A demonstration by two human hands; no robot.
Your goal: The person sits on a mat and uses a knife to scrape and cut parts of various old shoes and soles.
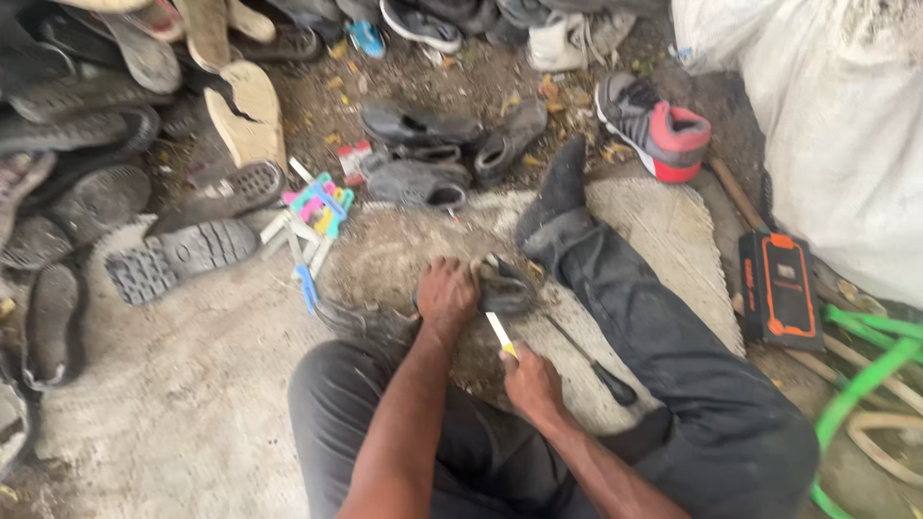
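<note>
I sit on the ground with my right leg stretched out. My left hand [447,293] presses down on a dark worn shoe [507,288] that lies on a dusty flat stone [663,231]. My right hand [531,380] grips a tool with a pale yellow handle [501,334], its tip pointing up against the shoe. A black-handled tool [608,380] lies on the stone just right of my right hand.
Many old shoes and soles lie heaped at the left and top, among them a grey and red sneaker [656,125]. Coloured tools [315,216] lie near the stone. An orange and black box [777,288], green hose [865,375] and a white sack [836,115] sit at the right.
</note>
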